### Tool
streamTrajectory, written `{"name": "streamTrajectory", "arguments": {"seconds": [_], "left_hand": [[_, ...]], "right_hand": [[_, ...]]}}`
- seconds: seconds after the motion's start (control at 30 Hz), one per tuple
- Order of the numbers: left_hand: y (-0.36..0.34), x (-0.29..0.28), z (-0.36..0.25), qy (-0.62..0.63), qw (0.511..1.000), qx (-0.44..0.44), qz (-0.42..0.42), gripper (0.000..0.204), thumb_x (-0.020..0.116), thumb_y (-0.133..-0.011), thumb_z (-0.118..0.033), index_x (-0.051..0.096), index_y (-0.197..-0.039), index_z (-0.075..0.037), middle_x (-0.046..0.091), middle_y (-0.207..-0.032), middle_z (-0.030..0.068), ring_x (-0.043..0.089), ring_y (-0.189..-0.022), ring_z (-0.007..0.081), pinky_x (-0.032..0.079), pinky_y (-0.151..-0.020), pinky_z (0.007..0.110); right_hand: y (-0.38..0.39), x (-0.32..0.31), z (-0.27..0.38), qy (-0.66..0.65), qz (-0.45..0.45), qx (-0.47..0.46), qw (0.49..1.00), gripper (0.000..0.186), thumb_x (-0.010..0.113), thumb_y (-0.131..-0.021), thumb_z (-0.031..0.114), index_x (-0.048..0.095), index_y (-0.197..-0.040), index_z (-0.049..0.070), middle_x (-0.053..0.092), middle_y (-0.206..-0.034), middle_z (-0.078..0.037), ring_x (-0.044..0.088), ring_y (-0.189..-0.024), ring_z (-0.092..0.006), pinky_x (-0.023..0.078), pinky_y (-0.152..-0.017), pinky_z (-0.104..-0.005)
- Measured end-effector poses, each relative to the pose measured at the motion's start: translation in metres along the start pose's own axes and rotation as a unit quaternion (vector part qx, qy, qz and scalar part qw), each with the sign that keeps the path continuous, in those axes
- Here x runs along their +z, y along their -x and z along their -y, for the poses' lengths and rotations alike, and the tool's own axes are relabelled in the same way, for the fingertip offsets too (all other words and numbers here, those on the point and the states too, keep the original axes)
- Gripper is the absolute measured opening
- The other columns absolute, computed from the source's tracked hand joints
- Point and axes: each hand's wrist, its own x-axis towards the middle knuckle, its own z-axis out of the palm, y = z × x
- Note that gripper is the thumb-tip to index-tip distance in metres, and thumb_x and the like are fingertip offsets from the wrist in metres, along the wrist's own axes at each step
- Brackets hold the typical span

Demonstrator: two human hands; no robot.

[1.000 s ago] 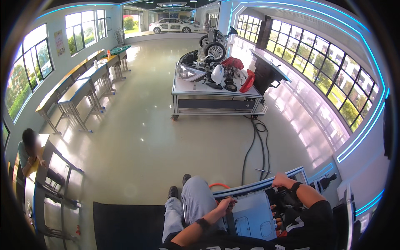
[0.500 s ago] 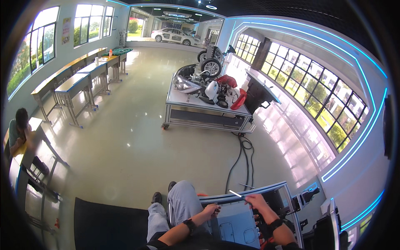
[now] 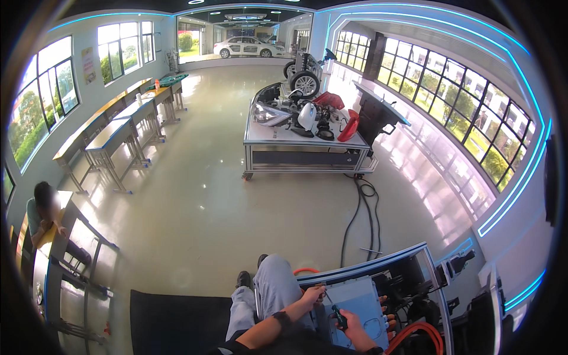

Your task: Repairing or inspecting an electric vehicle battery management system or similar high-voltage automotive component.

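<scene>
In my right hand (image 3: 354,332) is a screwdriver (image 3: 339,318) with a dark green handle, its thin metal shaft slanting up and left. The shaft's end comes close to the fingers of my left hand (image 3: 315,296). Those fingers are pinched together, and whatever they hold is too small to make out. Both hands are over a flat silver-grey metal casing (image 3: 354,291) with plates on its top. I cannot tell whether the screwdriver's tip touches my left fingers.
The casing lies in an aluminium-framed stand (image 3: 378,265) with orange cables (image 3: 423,332). Black cables (image 3: 374,219) run over the floor toward a wheeled table (image 3: 307,155) with car parts. A person (image 3: 44,213) sits at a desk on the left. A black mat (image 3: 177,322) lies beside my legs.
My right hand has come down and toward me, swinging the screwdriver from out past the casing to beside my left hand. The whole view has shifted slightly.
</scene>
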Motion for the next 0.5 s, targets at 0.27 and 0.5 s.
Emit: {"name": "streamTrajectory", "arguments": {"seconds": [0.27,0.5], "left_hand": [[0.012,0.002,-0.013,0.091,0.994,-0.014,0.062,0.028,0.039,-0.091,-0.017,0.057,-0.108,-0.003,0.041,-0.065,-0.0037,0.03,-0.048,0.0058,0.023,-0.042,0.021],[0.01,0.006,-0.007,0.032,0.999,-0.015,0.017,0.024,0.042,-0.097,-0.021,0.057,-0.11,-0.008,0.045,-0.069,-0.0032,0.033,-0.051,0.0057,0.027,-0.045,0.02]], "right_hand": [[0.017,0.022,0.013,0.117,-0.03,-0.053,0.991,0.024,0.054,-0.088,0.013,0.059,-0.105,-0.004,0.067,-0.081,-0.013,0.058,-0.051,-0.0172,0.04,-0.043,-0.0252],[0.027,0.023,0.028,0.142,-0.047,-0.06,0.987,0.026,0.055,-0.087,0.013,0.058,-0.104,-0.006,0.066,-0.079,-0.016,0.057,-0.05,-0.0184,0.04,-0.041,-0.0247]]}}
